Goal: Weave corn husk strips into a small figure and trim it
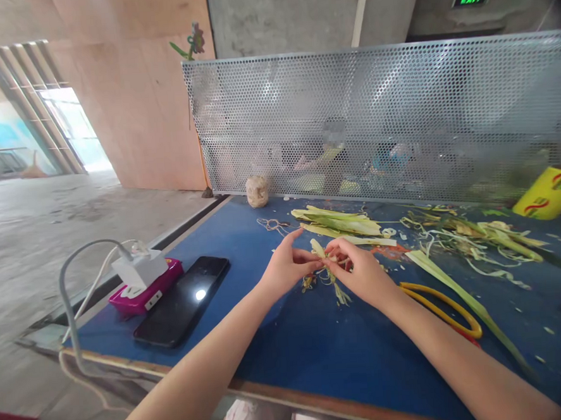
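Observation:
Between my two hands, above the blue table (288, 342), is a small bundle of pale yellow-green husk strips (317, 248), with frayed ends (341, 293) hanging below. My left hand (289, 260) pinches it from the left with thumb and fingers, one finger stretched out above. From the right, my right hand (357, 268) grips the same bundle, its curled fingers hiding part of it. Just beyond lie long flat green husk leaves (336, 222). Beside my right forearm are yellow-and-red looped handles (458, 319), probably scissors, and a long green leaf strip (461, 294).
On the left, a black phone (181, 301) lies by a magenta power strip (164, 282) with a white plug and cables (141, 268). A perforated metal screen (373, 103) closes off the back. Shredded strips (482, 236), a yellow package (550, 193) and a pale round object (257, 192) stand about.

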{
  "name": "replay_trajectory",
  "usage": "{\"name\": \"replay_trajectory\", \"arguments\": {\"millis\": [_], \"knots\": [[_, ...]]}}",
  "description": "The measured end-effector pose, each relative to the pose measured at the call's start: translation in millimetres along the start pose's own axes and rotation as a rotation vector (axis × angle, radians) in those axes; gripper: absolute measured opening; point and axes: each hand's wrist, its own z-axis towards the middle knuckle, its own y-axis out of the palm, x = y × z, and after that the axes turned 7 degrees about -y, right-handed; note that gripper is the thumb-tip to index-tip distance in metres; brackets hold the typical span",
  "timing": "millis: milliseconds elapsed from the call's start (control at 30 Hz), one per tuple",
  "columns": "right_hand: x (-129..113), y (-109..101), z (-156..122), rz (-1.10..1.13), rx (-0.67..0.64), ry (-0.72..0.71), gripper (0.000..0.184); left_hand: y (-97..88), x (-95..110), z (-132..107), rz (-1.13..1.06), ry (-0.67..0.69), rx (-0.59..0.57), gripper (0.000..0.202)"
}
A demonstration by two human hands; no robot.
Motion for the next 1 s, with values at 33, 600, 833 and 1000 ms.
{"name": "replay_trajectory", "arguments": {"millis": [33, 600, 833, 1000], "knots": [[0.2, -1.0, -0.3, -0.058, -0.025, -0.037, 0.010, -1.2, 0.1, -0.8, 0.058, 0.013, -0.003, 0.084], [9.2, 4.9, 2.4, -0.070, 0.056, 0.146, 0.027, 4.7, 5.7, -12.2, 1.253, 0.741, -0.032, 0.069], [4.2, 4.7, 2.7, -0.099, 0.075, 0.154, 0.031, 13.1, 3.2, -13.8, 1.297, 0.892, -0.122, 0.066], [6.8, 5.1, 1.8, -0.107, 0.056, 0.000, 0.023, 8.6, -3.3, -11.3, 1.224, 0.806, -0.084, 0.071]]}}
